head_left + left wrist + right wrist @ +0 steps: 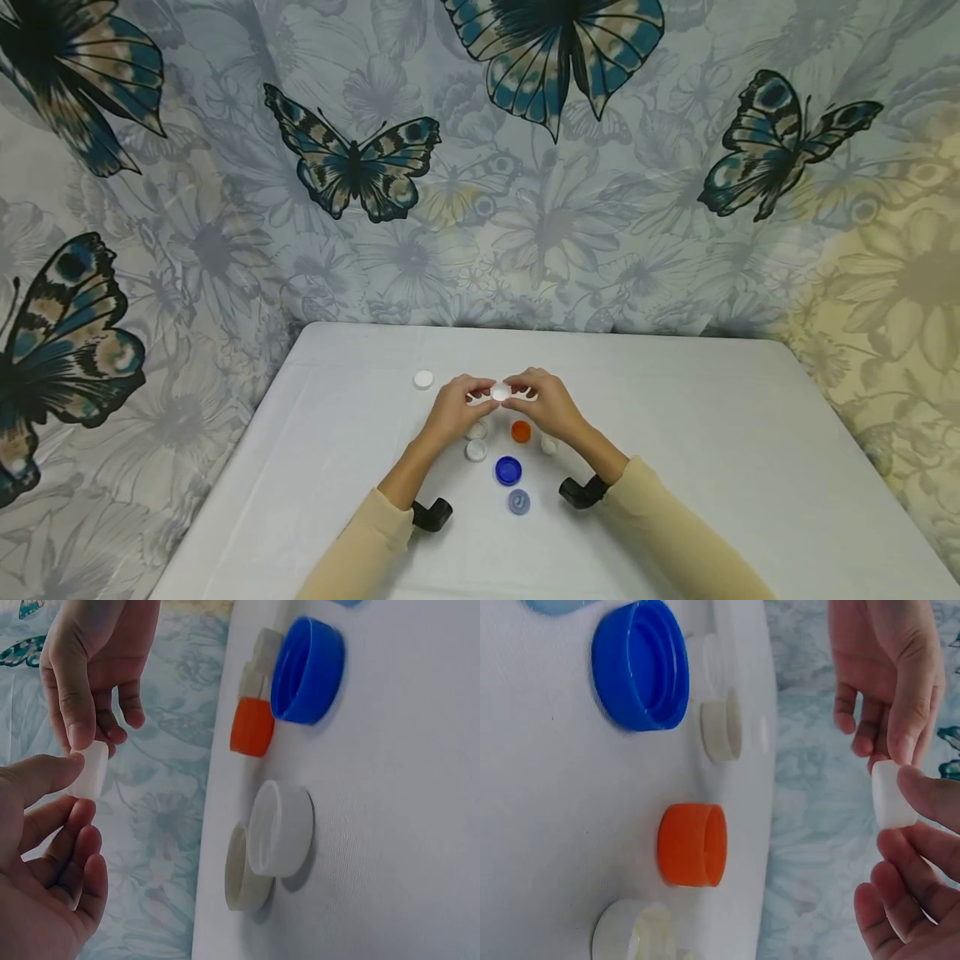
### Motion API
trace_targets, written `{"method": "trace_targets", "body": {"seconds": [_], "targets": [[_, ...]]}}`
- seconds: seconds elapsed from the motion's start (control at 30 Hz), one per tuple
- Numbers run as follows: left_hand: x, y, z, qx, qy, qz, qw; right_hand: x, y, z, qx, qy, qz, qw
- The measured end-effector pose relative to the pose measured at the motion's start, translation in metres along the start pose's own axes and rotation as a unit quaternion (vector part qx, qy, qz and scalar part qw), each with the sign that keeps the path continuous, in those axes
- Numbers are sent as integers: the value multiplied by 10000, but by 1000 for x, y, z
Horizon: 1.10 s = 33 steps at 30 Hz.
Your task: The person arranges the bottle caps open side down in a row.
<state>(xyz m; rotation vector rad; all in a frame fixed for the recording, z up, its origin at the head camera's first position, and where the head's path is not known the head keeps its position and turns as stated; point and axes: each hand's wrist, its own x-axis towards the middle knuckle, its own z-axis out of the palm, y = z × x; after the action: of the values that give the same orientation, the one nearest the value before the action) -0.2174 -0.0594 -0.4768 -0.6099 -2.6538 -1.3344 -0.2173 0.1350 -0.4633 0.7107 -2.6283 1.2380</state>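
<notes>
A small white bottle cap (501, 392) is held up over the table between both hands. My left hand (453, 407) pinches one side of it with thumb and fingertips. From the opposite side, my right hand (549, 404) pinches it too, thumb nearest me. The fingertips cover part of its rim. Below, on the table, an orange cap (521, 431) lies with its hollow side up. Nearer to me are a blue cap (507, 471) and a pale blue cap (519, 502). Two whitish caps (282, 829) lie close together beneath the left hand.
A white cap (423, 380) lies by itself farther back on the left. An off-white cap (630, 930) sits under the right forearm. Everything rests on a white table (675, 400), whose far edge meets a butterfly-patterned curtain (555, 233).
</notes>
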Motion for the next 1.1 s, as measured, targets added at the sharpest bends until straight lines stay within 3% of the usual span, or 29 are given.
{"method": "trace_targets", "body": {"seconds": [0.33,0.63,1.1], "targets": [[-20,21,1,-469,199,99,9987,-28,-11,-4,630,615,-95,9961],[-29,25,7,-735,437,157,9962,-38,-13,-3,761,939,-182,9925],[-31,23,10,-915,656,115,9936,-43,-3,11,99,1674,-1450,9751]]}}
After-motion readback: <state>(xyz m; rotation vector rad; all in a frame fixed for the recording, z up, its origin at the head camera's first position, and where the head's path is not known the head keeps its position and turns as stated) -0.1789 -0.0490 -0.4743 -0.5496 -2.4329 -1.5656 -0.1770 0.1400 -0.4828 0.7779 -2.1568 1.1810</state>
